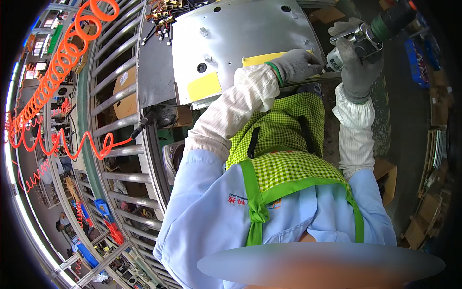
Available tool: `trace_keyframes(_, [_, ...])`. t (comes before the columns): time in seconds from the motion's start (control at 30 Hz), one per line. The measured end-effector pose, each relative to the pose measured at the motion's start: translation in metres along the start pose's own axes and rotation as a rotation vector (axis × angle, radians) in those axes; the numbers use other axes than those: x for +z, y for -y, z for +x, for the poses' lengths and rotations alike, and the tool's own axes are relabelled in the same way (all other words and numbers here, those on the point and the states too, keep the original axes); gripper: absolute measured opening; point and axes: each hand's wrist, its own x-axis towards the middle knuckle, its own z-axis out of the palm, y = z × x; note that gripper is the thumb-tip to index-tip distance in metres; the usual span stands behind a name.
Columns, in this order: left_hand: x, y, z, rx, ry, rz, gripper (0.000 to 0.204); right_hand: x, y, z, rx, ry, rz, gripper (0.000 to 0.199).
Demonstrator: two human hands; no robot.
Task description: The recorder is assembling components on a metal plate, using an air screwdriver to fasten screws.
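A large silver metal panel [236, 36] with round holes and small brackets lies in front of me, with yellow sheets [204, 86] on its near part. My left hand [299, 66], in a grey glove, rests at the panel's near right corner. Its fingers are drawn together by the tool's tip; what they hold, if anything, is too small to name. Right of the panel, my gloved right hand [358, 67] is closed around a rivet gun [362, 38] with a silver body and dark green cylinder. The tool's nose points left, toward my left fingertips.
A roller conveyor [118, 96] runs along my left. Orange coiled air hoses [57, 72] hang over it, one ending in a black tool [143, 124]. Loose wires [161, 19] lie beyond the panel's left corner. Cardboard boxes [385, 178] and a blue crate [416, 62] stand to the right.
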Motion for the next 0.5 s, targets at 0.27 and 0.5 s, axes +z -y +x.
trace_keyframes(0.27, [0.0039, 0.0093, 0.0072, -0.013, -0.006, -0.002, 0.035, 0.0039, 0.0034, -0.0022, 0.115, -0.068, -0.002, 0.039])
trace_keyframes(0.5, [-0.0025, 0.0028, 0.0013, -0.094, 0.041, 0.011, 0.034, 0.0009, 0.0007, -0.0033, 0.151, 0.007, -0.038, 0.037])
